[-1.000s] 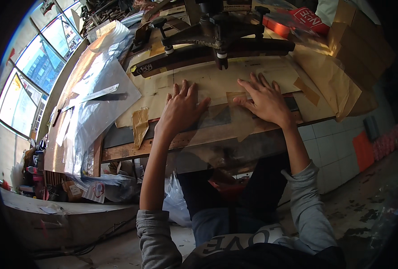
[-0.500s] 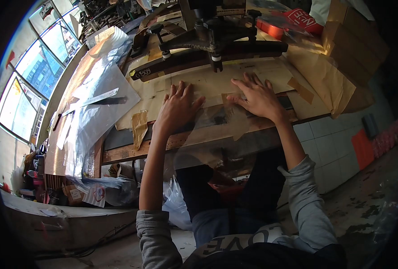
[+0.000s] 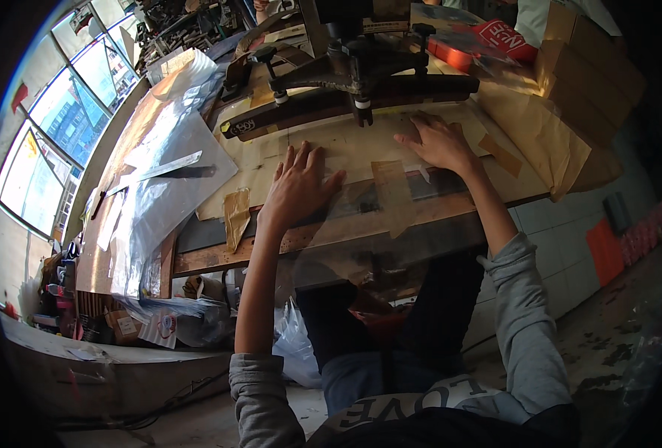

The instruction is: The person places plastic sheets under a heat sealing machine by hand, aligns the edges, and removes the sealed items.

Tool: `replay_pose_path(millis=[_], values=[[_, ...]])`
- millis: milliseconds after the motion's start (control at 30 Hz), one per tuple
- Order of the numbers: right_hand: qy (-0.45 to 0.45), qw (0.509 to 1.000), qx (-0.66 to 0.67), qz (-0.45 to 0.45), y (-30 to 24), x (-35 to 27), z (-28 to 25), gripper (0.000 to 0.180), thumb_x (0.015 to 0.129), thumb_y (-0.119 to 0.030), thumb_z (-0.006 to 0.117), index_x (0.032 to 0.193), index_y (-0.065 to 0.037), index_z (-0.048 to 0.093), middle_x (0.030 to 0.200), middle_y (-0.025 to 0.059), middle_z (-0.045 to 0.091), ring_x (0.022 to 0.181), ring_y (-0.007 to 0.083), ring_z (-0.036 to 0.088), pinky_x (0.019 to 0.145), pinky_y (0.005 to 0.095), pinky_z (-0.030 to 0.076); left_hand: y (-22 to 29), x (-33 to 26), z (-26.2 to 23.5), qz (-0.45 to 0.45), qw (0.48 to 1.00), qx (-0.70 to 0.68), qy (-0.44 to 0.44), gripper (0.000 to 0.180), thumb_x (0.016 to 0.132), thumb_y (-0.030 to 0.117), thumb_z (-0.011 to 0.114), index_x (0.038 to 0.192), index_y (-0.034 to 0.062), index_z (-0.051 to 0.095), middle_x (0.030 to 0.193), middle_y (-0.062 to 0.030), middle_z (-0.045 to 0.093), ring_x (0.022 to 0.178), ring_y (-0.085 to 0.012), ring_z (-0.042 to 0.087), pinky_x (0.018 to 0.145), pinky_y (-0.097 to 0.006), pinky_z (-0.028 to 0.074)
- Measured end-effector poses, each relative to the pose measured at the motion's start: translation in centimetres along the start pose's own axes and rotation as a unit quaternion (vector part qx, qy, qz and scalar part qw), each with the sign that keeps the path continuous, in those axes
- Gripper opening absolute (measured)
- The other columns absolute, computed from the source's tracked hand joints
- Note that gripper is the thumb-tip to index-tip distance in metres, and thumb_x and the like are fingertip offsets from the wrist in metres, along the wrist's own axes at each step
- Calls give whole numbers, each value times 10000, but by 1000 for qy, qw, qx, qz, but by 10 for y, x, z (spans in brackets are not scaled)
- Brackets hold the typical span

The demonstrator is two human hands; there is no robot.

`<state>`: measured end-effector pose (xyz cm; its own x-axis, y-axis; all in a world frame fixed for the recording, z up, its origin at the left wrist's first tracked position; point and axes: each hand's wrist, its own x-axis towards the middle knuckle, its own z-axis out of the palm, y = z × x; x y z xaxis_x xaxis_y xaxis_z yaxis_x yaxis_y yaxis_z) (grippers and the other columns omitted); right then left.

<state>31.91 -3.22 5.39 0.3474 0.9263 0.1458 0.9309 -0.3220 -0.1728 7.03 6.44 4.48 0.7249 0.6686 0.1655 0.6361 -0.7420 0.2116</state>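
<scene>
My left hand point(image 3: 298, 185) lies palm down with fingers stretched out on a clear plastic sheet point(image 3: 338, 250). The sheet hangs over the near edge of the wooden worktable point(image 3: 211, 259). My right hand point(image 3: 443, 144) rests farther over on the pale board point(image 3: 361, 158), fingers spread; whether it touches the sheet I cannot tell. Between my hands runs a strip of brown tape point(image 3: 393, 196). Another brown tape piece point(image 3: 236, 219) sticks to the board's near left edge. Just beyond my fingertips, a dark machine bar point(image 3: 301, 118) stands above the board.
Clear plastic sheets point(image 3: 152, 213) with a metal ruler point(image 3: 163, 167) on them lie at the left. Folded brown cardboard point(image 3: 585, 89) stands at the right, near a red package point(image 3: 495, 41). A person's hand point(image 3: 261, 6) shows at the far edge.
My right hand has moved to the right and away from me, baring the middle tape strip. My left hand stays about where it was. Another person's hand has come into view at the top.
</scene>
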Motion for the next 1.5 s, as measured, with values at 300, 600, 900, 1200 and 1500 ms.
replay_pose_path(millis=[300, 600, 900, 1200, 1500], values=[[-34, 999, -40, 11, 0, -6, 0, 801, 849, -677, 417, 1351, -52, 422, 1398, 114, 431, 1312, 271, 375, 1003, 609, 294, 1, 1, -7, -16, 999, 4, -51, 791, 864, 631, 429, 1358, 17, 367, 1454, -257, 283, 1357, -426, 244, 1087, -512, 262], [-32, 999, -15, 34, 2, 3, 6, 819, 844, -680, 423, 1361, -44, 409, 1430, 122, 386, 1341, 273, 332, 1025, 625, 254, -1, 8, -8, -20, 999, -2, -46, 695, 870, 603, 463, 1344, 101, 387, 1466, -239, 273, 1374, -412, 203, 1101, -478, 248], [16, 1000, 11, 4, 7, 6, 6, 774, 850, -649, 443, 1323, -37, 444, 1396, 135, 421, 1315, 309, 356, 992, 674, 274, -3, 3, -4, -18, 999, 14, -35, 672, 875, 576, 477, 1354, 114, 385, 1462, -221, 293, 1368, -418, 215, 1095, -478, 264], [-13, 999, -46, 10, 4, 19, 13, 791, 849, -667, 414, 1375, -77, 406, 1451, 34, 371, 1308, 312, 303, 1007, 616, 301, -3, 3, -6, 4, 999, 15, -30, 670, 876, 556, 487, 1351, 91, 398, 1447, -210, 313, 1331, -434, 287, 1078, -471, 301], [89, 995, -39, -32, 9, 23, 28, 712, 840, -619, 494, 1215, -18, 560, 1333, 118, 491, 1227, 351, 405, 957, 540, 397, -5, 5, -4, 9, 1000, 15, -19, 682, 873, 566, 487, 1349, 85, 402, 1452, -231, 298, 1334, -438, 279, 1073, -476, 305]])
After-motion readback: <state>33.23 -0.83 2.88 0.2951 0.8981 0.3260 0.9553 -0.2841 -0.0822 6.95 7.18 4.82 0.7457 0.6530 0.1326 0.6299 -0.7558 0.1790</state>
